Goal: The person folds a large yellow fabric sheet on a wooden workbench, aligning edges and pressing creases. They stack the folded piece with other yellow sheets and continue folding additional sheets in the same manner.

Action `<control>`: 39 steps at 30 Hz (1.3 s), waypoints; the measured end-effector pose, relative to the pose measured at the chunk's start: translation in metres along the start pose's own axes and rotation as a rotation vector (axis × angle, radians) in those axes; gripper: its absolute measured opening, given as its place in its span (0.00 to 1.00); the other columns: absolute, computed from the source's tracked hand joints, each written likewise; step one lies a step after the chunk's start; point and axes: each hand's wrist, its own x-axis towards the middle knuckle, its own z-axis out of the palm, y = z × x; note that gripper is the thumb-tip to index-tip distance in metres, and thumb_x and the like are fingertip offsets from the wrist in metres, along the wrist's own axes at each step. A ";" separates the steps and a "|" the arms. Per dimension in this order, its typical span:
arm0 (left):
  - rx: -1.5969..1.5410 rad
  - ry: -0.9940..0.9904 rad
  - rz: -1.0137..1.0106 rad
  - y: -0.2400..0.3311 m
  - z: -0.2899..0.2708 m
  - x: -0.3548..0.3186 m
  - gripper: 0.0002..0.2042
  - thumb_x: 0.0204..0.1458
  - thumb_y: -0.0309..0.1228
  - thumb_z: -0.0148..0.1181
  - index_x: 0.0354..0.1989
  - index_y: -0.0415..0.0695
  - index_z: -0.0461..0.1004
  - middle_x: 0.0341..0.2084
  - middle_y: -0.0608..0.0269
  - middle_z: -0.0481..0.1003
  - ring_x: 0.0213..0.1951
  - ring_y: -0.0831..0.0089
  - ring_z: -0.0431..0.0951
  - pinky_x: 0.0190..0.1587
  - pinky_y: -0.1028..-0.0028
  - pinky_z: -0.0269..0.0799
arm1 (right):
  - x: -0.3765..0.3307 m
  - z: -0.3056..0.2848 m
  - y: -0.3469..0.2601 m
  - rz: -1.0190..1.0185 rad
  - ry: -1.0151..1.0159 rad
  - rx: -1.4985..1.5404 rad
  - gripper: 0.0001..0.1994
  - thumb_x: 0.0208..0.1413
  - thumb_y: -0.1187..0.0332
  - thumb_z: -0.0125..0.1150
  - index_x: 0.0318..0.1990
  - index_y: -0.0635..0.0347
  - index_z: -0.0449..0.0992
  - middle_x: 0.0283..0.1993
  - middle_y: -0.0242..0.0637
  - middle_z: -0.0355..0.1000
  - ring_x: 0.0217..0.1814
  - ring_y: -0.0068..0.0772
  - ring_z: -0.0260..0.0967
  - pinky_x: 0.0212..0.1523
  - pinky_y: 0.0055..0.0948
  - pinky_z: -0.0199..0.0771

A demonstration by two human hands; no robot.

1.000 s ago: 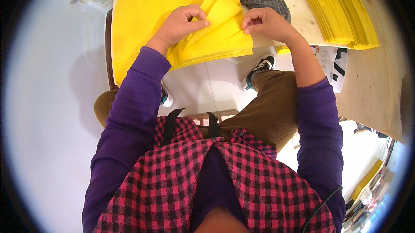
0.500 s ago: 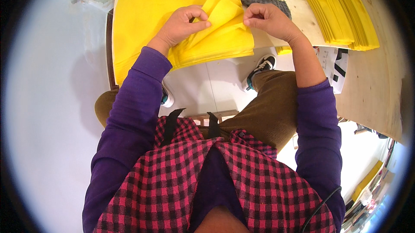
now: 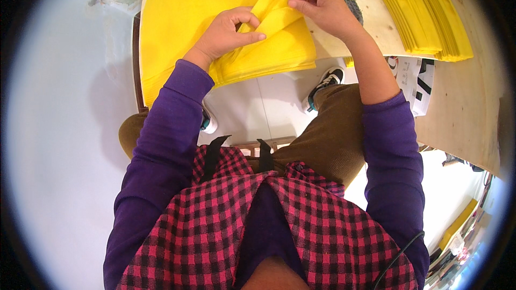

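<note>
A stack of thin yellow fabric sheets (image 3: 188,10) lies on the table, its near corner lifted and folded over in loose layers. My left hand (image 3: 223,34) rests over the stack, thumb and index finger apart beside the folded layers, the other fingers curled and partly hidden. At the far side of the fold, my right hand (image 3: 325,10) pinches the edge of a yellow fabric sheet (image 3: 277,10) between thumb and forefinger. Behind that hand, a dark grey crumpled cloth (image 3: 352,8) is mostly covered.
Another pile of folded yellow fabric (image 3: 424,16) lies at the right on the pale wooden table (image 3: 376,26). Below the table edge is a printed white bag (image 3: 416,83). A white wall (image 3: 64,129) stands close on the left. My legs and shoes are under the table.
My right hand has moved left and away from me, carrying the fabric edge over and covering more of the grey cloth. My left thumb and index finger have spread apart.
</note>
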 end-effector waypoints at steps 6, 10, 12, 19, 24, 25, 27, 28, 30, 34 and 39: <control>0.016 -0.008 -0.035 0.000 -0.004 0.000 0.08 0.45 0.29 0.67 0.26 0.41 0.73 0.27 0.71 0.69 0.32 0.78 0.66 0.38 0.78 0.63 | -0.015 -0.019 0.008 0.110 -0.276 0.136 0.07 0.48 0.71 0.65 0.34 0.61 0.77 0.27 0.26 0.70 0.31 0.18 0.64 0.35 0.20 0.66; -0.006 0.005 -0.026 0.001 -0.003 -0.001 0.07 0.45 0.28 0.67 0.26 0.41 0.73 0.26 0.71 0.68 0.31 0.79 0.66 0.36 0.79 0.62 | -0.025 -0.021 0.016 0.064 -0.451 0.000 0.07 0.46 0.73 0.67 0.34 0.60 0.78 0.27 0.24 0.70 0.29 0.17 0.62 0.35 0.19 0.65; 0.007 0.007 -0.027 0.001 -0.003 -0.002 0.07 0.45 0.28 0.67 0.26 0.42 0.73 0.26 0.72 0.68 0.31 0.79 0.65 0.36 0.79 0.61 | -0.024 -0.021 0.020 0.131 -0.476 0.032 0.07 0.45 0.73 0.67 0.33 0.60 0.78 0.26 0.24 0.69 0.29 0.17 0.62 0.35 0.20 0.65; 0.037 -0.016 -0.027 0.002 -0.004 0.001 0.07 0.45 0.28 0.66 0.26 0.42 0.73 0.26 0.72 0.68 0.30 0.79 0.65 0.35 0.79 0.61 | -0.023 -0.017 0.024 0.139 -0.404 0.094 0.05 0.48 0.71 0.65 0.30 0.62 0.77 0.25 0.25 0.71 0.31 0.18 0.64 0.36 0.21 0.67; 0.011 -0.029 -0.016 0.001 -0.004 0.002 0.07 0.45 0.28 0.66 0.26 0.41 0.73 0.26 0.72 0.68 0.30 0.79 0.65 0.35 0.79 0.61 | -0.018 -0.018 0.021 0.082 -0.368 0.104 0.06 0.51 0.70 0.63 0.32 0.63 0.76 0.27 0.27 0.72 0.32 0.19 0.65 0.38 0.22 0.68; 0.005 -0.030 -0.013 0.001 -0.004 0.002 0.07 0.46 0.28 0.66 0.26 0.41 0.73 0.26 0.72 0.68 0.30 0.79 0.65 0.35 0.79 0.61 | -0.017 -0.018 0.020 0.086 -0.367 0.098 0.06 0.52 0.69 0.62 0.32 0.63 0.76 0.27 0.27 0.72 0.32 0.19 0.65 0.38 0.22 0.68; 0.010 -0.052 -0.060 0.001 -0.005 0.001 0.06 0.46 0.26 0.65 0.27 0.42 0.73 0.31 0.70 0.70 0.37 0.77 0.68 0.45 0.78 0.62 | -0.016 -0.018 0.017 0.092 -0.366 0.091 0.06 0.52 0.69 0.62 0.33 0.63 0.75 0.27 0.27 0.72 0.32 0.19 0.65 0.38 0.22 0.68; 0.012 -0.063 -0.084 0.002 -0.006 0.001 0.05 0.47 0.25 0.65 0.28 0.42 0.73 0.33 0.69 0.71 0.40 0.76 0.69 0.49 0.78 0.62 | -0.016 -0.018 0.017 0.094 -0.359 0.093 0.06 0.52 0.69 0.62 0.33 0.63 0.75 0.27 0.27 0.72 0.32 0.19 0.65 0.38 0.22 0.68; 0.016 -0.072 -0.106 0.002 -0.006 0.001 0.05 0.47 0.25 0.65 0.28 0.42 0.73 0.32 0.69 0.70 0.39 0.75 0.69 0.49 0.77 0.62 | -0.015 -0.018 0.014 0.098 -0.346 0.096 0.06 0.52 0.69 0.62 0.32 0.63 0.75 0.26 0.27 0.71 0.32 0.19 0.65 0.38 0.22 0.68; 0.023 -0.071 -0.100 0.003 -0.006 0.001 0.05 0.47 0.25 0.65 0.28 0.42 0.73 0.32 0.69 0.70 0.39 0.76 0.69 0.49 0.78 0.62 | -0.016 -0.019 0.011 0.090 -0.339 0.077 0.06 0.53 0.69 0.62 0.33 0.63 0.75 0.27 0.27 0.71 0.32 0.20 0.65 0.38 0.23 0.68; 0.059 -0.064 -0.086 0.006 -0.006 0.001 0.06 0.47 0.26 0.65 0.27 0.42 0.73 0.31 0.70 0.70 0.38 0.76 0.69 0.48 0.78 0.62 | -0.017 -0.021 0.010 0.080 -0.329 0.097 0.06 0.53 0.69 0.62 0.33 0.63 0.75 0.27 0.27 0.71 0.32 0.20 0.65 0.38 0.22 0.68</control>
